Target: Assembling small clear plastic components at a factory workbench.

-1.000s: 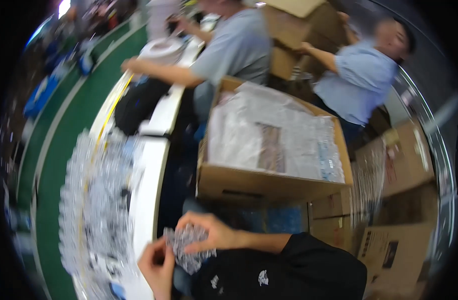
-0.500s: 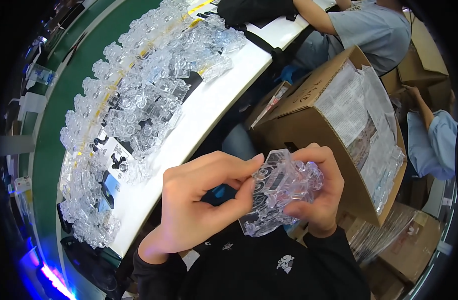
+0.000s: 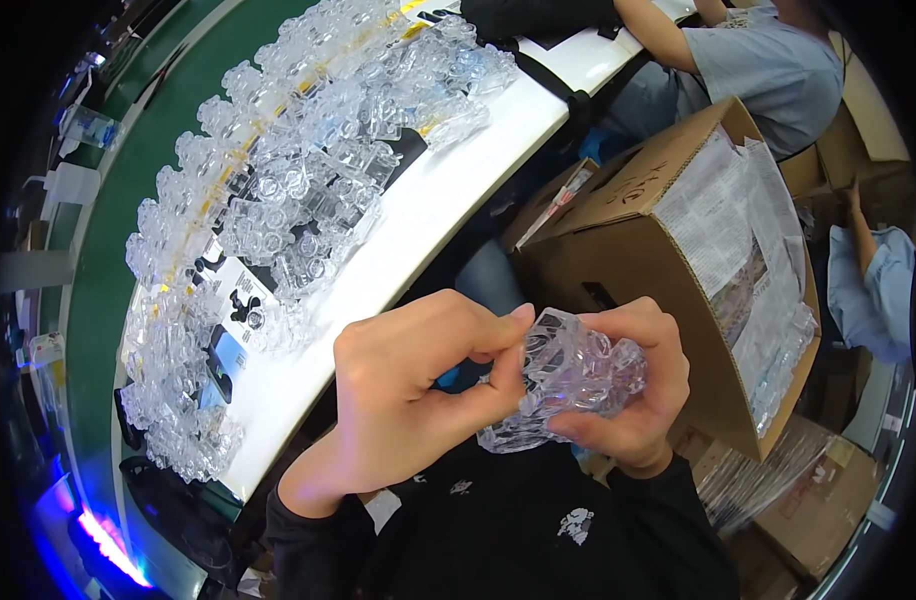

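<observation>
A clear, moulded plastic part (image 3: 588,375) with faceted, knobbly shapes is held in front of my chest. My right hand (image 3: 653,410) is closed round its right side, thumb below and fingers over the top. On the left side of the part, the thumb and forefinger of my left hand (image 3: 408,400) are pinched together at its edge. Whether a small bit sits between those fingertips is hidden. Many similar clear parts (image 3: 308,180) lie heaped along the white table (image 3: 468,215) to the left.
An open cardboard box (image 3: 618,235) lined with newspaper stands right of my hands. More boxes (image 3: 808,500), some plastic-wrapped, lie lower right. A green surface (image 3: 118,240) runs behind the table. Co-workers in light blue (image 3: 768,65) are at the upper right.
The clear part has tilted in my right hand, and my left fingertips have shifted slightly right along with its edge. The whole scene has moved slightly to the right in view.
</observation>
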Action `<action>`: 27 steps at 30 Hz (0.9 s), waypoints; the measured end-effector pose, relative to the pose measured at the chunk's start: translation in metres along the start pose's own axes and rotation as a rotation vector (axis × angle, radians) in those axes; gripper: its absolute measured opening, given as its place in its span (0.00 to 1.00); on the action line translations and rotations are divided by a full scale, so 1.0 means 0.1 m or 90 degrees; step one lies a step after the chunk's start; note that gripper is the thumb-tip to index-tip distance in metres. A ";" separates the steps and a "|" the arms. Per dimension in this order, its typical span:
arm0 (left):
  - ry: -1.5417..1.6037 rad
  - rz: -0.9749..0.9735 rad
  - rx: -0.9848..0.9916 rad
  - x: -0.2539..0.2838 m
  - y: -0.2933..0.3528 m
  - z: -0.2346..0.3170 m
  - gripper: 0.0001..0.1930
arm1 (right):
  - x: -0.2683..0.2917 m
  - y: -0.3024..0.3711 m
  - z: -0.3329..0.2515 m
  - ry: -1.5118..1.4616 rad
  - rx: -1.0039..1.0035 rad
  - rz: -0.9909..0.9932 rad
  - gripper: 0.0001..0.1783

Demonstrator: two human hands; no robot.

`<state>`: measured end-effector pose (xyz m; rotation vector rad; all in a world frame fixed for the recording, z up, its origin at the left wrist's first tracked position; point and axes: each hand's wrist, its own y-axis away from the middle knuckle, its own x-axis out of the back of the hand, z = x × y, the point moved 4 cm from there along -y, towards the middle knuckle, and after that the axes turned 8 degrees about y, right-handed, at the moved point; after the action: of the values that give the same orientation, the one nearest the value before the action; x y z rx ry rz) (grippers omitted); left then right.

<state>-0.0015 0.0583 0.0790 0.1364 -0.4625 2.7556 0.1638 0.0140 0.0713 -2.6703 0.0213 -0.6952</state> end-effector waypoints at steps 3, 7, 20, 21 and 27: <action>-0.024 0.002 -0.021 0.01 0.02 -0.02 0.08 | -0.02 0.01 0.03 -0.002 -0.002 -0.012 0.32; -0.067 -0.019 -0.071 0.03 0.03 -0.06 0.08 | -0.02 -0.01 0.01 0.040 0.024 -0.018 0.33; -0.174 -0.042 -0.203 0.09 0.09 -0.03 0.13 | -0.08 -0.01 -0.01 0.080 0.088 -0.007 0.33; -0.168 -0.047 -0.218 0.08 0.09 -0.01 0.13 | -0.06 -0.01 -0.02 0.057 0.080 -0.003 0.33; -0.290 -0.159 -0.248 -0.03 0.25 -0.30 0.13 | -0.20 0.16 0.15 0.099 0.037 -0.038 0.27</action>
<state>-0.0083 0.0453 0.0429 0.6795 -1.0112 2.3280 0.1547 0.0064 0.0439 -2.5654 -0.0368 -0.9076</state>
